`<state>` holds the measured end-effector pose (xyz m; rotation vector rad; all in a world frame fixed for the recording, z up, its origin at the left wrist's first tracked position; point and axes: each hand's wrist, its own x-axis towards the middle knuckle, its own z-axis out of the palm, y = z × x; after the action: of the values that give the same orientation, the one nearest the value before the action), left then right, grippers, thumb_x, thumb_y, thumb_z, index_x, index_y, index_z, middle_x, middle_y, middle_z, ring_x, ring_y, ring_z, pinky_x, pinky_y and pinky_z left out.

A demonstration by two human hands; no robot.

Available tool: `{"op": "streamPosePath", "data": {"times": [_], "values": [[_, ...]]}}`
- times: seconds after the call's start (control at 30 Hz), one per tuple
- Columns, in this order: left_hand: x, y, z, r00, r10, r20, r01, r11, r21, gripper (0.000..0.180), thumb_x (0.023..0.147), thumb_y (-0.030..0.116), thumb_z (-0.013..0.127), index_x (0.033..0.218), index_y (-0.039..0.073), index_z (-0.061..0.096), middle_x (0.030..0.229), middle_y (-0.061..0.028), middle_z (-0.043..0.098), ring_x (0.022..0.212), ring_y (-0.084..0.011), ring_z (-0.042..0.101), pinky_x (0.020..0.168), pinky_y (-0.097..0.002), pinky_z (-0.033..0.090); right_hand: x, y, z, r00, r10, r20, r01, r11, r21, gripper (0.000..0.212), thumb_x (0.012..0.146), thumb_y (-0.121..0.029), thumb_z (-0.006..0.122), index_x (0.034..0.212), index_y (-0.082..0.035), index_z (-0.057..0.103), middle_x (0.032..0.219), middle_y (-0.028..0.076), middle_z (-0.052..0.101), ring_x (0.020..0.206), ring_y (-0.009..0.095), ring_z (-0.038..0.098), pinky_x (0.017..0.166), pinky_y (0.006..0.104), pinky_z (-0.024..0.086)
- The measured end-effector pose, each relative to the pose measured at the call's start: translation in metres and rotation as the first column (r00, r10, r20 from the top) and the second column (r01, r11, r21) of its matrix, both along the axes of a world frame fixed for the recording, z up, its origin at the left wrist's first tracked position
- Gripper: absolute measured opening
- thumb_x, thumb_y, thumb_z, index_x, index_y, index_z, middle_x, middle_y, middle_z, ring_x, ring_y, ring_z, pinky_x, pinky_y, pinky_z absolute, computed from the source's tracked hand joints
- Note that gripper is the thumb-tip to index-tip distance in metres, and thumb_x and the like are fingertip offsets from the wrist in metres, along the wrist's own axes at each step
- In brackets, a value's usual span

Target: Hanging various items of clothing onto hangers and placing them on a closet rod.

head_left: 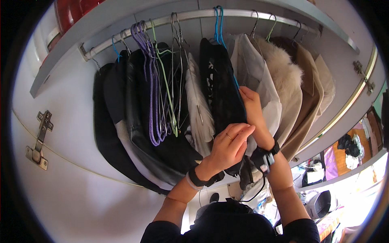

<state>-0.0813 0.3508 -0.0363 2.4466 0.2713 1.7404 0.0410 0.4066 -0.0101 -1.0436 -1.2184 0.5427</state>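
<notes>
A black garment [221,81] hangs on blue hangers [219,24] from the metal rod. My right hand [252,106] is at its right edge, beside the blue hanger arm, with the fingers bent around the edge and the tips hidden. In front of the garment's lower part, my left hand [230,145], wearing a ring, has its fingers curled and pressed together. What they hold, if anything, is hidden. To the right of the black garment hangs a white one [259,73]. A pale, ruffled garment [198,101] is on its left.
The rod [190,15] spans the wardrobe. Empty purple hangers [152,93] and a green hanger [165,81] hang left of centre, by dark clothes [117,121]. Fur-trimmed [283,65] and brown coats [310,77] hang right. Hinges [39,139] and a shelf edge [60,54] flank them.
</notes>
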Motion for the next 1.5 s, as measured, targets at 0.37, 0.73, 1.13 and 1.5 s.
{"op": "streamPosePath", "data": {"times": [0.37,0.73,1.13,1.5], "values": [[0.026,-0.006,-0.025,0.969,-0.179,-0.170,0.175,0.984,-0.036,0.045,0.066,-0.008,0.050,0.110,-0.003,0.046,0.109,-0.0191,0.049,0.098,-0.0358,0.049,0.084,-0.0415,0.042,0.075,-0.044,0.055,0.770,-0.366,0.522,0.255,0.927,0.274,0.023,0.082,-0.011,0.051,0.102,0.000,0.054,0.093,0.014,0.058,0.083,0.025,0.057,0.071,0.0301,0.045],[0.010,0.114,-0.054,0.893,0.441,-0.094,-0.443,0.822,-0.358,0.080,0.069,-0.003,0.057,0.134,-0.001,0.012,0.136,-0.0250,0.019,0.125,-0.0390,0.021,0.104,-0.0443,0.016,0.181,0.038,0.044,0.227,-0.369,0.901,0.501,0.838,0.217,0.031,0.083,-0.020,0.047,0.107,-0.001,0.050,0.089,0.024,0.058,0.086,0.038,0.055,0.077,0.0425,0.043],[-0.026,0.143,-0.048,0.773,0.613,-0.164,-0.630,0.714,-0.306,0.077,0.071,-0.001,0.057,0.135,0.003,0.013,0.135,-0.0223,0.022,0.126,-0.0359,0.022,0.104,-0.0426,0.017,0.280,0.019,0.067,0.672,-0.235,0.702,0.408,0.909,-0.086,0.032,0.086,-0.022,0.048,0.111,-0.003,0.053,0.087,0.006,0.061,0.078,0.012,0.054,0.072,0.0263,0.042],[0.001,0.063,-0.064,0.967,0.075,-0.242,-0.166,0.907,-0.386,0.041,0.072,-0.006,0.053,0.112,0.004,0.052,0.123,-0.0136,0.045,0.113,-0.0291,0.043,0.093,-0.0333,0.037,0.234,0.010,0.080,0.691,-0.066,0.720,0.338,0.910,-0.241,0.035,0.083,-0.020,0.053,0.110,0.001,0.052,0.090,0.008,0.060,0.079,0.014,0.055,0.073,0.0256,0.042]]}}
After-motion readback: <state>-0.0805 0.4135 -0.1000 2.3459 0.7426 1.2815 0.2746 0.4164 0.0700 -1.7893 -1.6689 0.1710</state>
